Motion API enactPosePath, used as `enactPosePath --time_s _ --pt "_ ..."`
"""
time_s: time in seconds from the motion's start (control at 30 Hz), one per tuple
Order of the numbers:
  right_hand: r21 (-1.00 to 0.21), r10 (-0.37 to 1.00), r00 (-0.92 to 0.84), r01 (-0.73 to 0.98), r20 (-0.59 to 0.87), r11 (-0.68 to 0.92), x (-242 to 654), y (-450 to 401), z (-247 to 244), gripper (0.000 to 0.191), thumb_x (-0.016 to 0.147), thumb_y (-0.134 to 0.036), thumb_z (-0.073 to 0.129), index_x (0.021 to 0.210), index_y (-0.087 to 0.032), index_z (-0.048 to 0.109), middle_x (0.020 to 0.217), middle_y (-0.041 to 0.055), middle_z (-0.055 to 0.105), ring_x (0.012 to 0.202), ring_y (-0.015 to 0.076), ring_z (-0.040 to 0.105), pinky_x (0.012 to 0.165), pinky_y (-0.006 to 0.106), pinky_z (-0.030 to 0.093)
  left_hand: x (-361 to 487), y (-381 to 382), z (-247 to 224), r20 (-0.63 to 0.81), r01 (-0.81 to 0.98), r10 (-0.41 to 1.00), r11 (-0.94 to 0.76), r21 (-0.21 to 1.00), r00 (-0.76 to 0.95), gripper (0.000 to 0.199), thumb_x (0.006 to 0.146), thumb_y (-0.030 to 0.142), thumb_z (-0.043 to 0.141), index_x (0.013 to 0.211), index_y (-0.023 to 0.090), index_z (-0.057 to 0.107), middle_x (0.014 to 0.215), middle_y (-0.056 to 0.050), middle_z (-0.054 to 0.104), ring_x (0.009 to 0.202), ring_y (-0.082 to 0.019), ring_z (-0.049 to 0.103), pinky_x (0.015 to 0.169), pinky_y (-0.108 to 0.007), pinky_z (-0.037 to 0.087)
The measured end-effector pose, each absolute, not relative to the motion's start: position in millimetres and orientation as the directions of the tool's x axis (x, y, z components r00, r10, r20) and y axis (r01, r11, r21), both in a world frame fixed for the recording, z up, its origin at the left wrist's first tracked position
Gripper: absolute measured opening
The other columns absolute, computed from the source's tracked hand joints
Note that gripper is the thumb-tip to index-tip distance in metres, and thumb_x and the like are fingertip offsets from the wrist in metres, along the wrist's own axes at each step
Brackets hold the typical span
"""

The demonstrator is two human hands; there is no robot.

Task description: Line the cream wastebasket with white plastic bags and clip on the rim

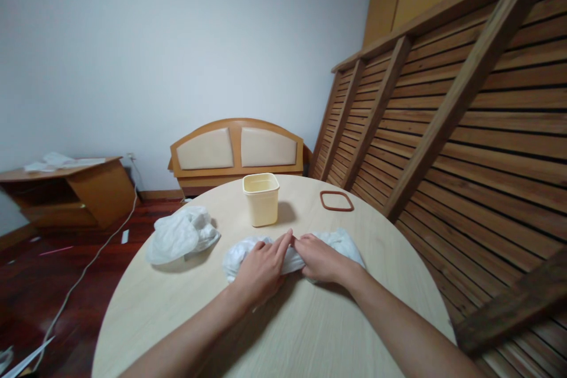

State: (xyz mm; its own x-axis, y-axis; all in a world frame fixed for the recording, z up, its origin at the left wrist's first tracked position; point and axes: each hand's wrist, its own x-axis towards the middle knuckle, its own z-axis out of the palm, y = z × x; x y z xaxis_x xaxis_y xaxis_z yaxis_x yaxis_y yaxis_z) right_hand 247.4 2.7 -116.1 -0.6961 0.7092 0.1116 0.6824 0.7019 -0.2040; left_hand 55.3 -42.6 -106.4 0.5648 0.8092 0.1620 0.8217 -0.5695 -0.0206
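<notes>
A white plastic bag (339, 243) lies bunched lengthwise near the middle of the round table (305, 331). Wrapped over its left part is my left hand (262, 266), fingers close together. My right hand (316, 255) is closed around the bag just to the right, and the fingertips of both hands nearly meet. Behind them stands a pale yellow square container (262, 204), upright with its top uncovered. To the left sits a second crumpled white bag (182, 236), touched by neither hand. A brown-red square ring (336, 201) rests flat at the back right.
Slatted wooden panels (434, 124) lean along the right side. Beyond the table is a wooden headboard (237, 150) against the wall. A low desk (84, 195) with papers stands at the left, and a cable (95, 260) trails across the floor.
</notes>
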Motion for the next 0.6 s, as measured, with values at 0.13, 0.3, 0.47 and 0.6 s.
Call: enactPosePath --time_s 0.13,0.3,0.47,0.6 --pt "-0.105 0.745 -0.658 0.738 0.107 0.666 263.6 3.5 -103.1 0.046 0.07 -0.003 0.057 0.113 -0.018 0.06 0.101 0.0098 0.072 0.099 0.0256 0.063 0.09 0.032 0.04 50.9 -41.6 -108.0 0.123 0.834 0.826 -0.535 -0.136 0.55 0.063 0.087 0.02 0.05 0.148 0.019 0.036 0.122 -0.013 0.066 0.106 -0.032 0.061 0.092 -0.047 0.045" --pt "-0.029 0.823 -0.544 0.831 0.164 0.555 289.8 12.4 -86.2 0.038 0.071 0.003 0.051 0.098 -0.018 0.066 0.099 0.0095 0.072 0.096 0.0247 0.062 0.09 0.035 0.037 45.3 -41.2 -105.7 0.157 0.872 0.859 -0.467 -0.144 0.487 0.032 0.083 0.031 0.058 0.11 0.016 0.064 0.11 -0.014 0.066 0.106 -0.034 0.058 0.093 -0.047 0.044" --pt "-0.059 0.838 -0.455 0.868 0.301 0.493 319.9 21.6 -89.3 0.051 0.069 -0.001 0.06 0.117 -0.018 0.063 0.122 0.012 0.066 0.119 0.0296 0.053 0.105 0.045 0.03 46.8 -38.4 -106.6 0.188 0.882 0.862 -0.456 -0.118 0.471 0.035 0.088 0.045 0.054 0.101 0.015 0.065 0.105 -0.013 0.067 0.104 -0.032 0.059 0.095 -0.047 0.043" --pt "-0.352 0.909 -0.352 0.841 0.222 0.412 345.4 31.5 -107.8 0.101 0.057 -0.027 0.083 0.148 -0.019 0.04 0.145 0.0167 0.05 0.13 0.0357 0.048 0.108 0.05 0.035 46.4 -33.0 -112.9 0.206 0.896 0.872 -0.429 -0.117 0.444 0.034 0.092 0.043 0.05 0.103 0.015 0.065 0.105 -0.013 0.067 0.105 -0.032 0.059 0.096 -0.047 0.042"
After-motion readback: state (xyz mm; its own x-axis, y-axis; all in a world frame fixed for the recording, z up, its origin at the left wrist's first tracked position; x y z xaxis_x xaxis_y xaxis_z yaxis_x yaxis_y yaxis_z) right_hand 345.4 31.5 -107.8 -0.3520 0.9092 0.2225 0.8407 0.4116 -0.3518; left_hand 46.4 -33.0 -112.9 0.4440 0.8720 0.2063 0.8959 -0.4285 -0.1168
